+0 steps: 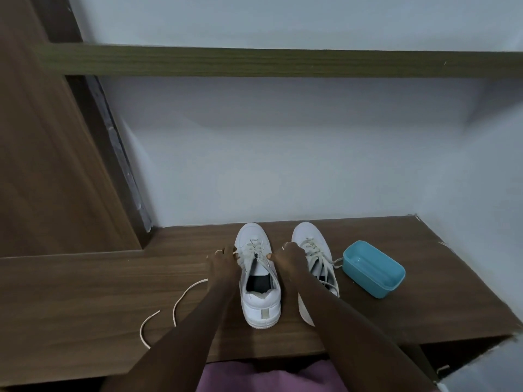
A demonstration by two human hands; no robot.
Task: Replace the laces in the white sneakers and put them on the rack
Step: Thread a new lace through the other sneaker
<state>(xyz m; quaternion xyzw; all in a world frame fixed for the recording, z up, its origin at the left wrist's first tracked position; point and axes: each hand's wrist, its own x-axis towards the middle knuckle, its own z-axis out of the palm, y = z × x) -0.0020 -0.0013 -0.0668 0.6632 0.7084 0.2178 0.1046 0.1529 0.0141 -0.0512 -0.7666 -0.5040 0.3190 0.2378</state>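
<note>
Count: two white sneakers, one loose lace, one tub, your two hands. Centre sneaker [259, 304] and right sneaker [312, 251] side by side on tabletop [99, 292], lower centre of frame, toes toward wall. Your left hand [223, 260] and right hand [288, 257] flank centre sneaker, fingers curled, seemingly pinching its threaded lace [256, 248]. Your right forearm covers much of right sneaker. Loose lace [181, 297] curls at lower left: thin cream cord. Teal tub [373, 268] just beside right sneaker: smooth plastic, rounded rectangle. Tabletop dark woodgrain.
</note>
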